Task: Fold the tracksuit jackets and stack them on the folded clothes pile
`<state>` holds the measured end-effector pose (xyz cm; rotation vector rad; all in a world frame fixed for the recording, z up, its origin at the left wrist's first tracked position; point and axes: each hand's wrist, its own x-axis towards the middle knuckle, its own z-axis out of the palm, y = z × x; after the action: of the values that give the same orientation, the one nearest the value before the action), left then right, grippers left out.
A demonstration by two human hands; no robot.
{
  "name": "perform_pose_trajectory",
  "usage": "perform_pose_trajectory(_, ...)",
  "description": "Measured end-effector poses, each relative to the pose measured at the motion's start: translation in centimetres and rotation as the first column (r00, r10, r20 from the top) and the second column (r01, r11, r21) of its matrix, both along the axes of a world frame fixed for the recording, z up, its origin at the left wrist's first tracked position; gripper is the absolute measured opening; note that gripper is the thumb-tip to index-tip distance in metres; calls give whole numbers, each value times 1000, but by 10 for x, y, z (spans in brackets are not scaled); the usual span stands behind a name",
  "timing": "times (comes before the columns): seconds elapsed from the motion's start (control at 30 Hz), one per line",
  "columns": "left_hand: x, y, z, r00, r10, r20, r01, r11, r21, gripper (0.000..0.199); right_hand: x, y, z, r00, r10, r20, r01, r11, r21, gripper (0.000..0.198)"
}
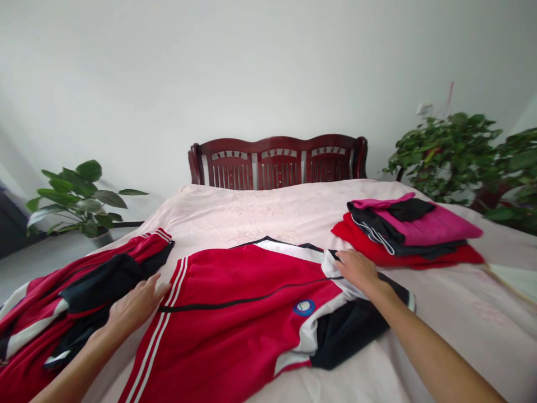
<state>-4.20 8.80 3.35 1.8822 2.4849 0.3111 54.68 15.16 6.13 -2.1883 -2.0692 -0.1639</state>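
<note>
A red jacket (235, 291) with white and dark navy parts lies spread on the bed, its hem with white stripes toward the left. A round blue badge (304, 307) sits on its chest. My right hand (356, 270) is closed on the white collar at the jacket's right end. Just beside the striped hem is my left hand (136, 302), fingers and thumb apart, holding nothing. Left of that hand lies a second red and navy garment (84, 285), loosely heaped and partly hidden by my forearm.
A folded clothes pile (419, 229), pink, dark and red, rests at the bed's right. The pale pink bedsheet (235, 210) reaches back to a dark red wooden chair back (279, 162) by the wall. Potted plants stand left (84, 196) and right (448, 151).
</note>
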Motion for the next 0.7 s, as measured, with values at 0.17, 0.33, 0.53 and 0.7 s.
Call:
perform_pose_trajectory(0.17, 33, 74, 54, 995, -93, -44, 98, 987, 128, 46, -42, 46, 11, 989, 143, -36, -141, 989, 49, 31)
perform_pose_trajectory(0.33, 80, 147, 48, 974, -219, -54, 223, 971, 88, 42, -64, 82, -1, 988, 150, -49, -147, 988, 47, 32)
perform_pose_trajectory(0.53, 108, 184, 14, 957, -288, 2, 288, 956, -57, 29, -64, 87, -29, 988, 145, -44, -143, 989, 43, 30)
perform_pose_trajectory(0.7, 105, 182, 10, 935, -348, 74, 355, 922, -152, 28, -65, 82, -50, 990, 128, -54, -121, 986, 111, 26)
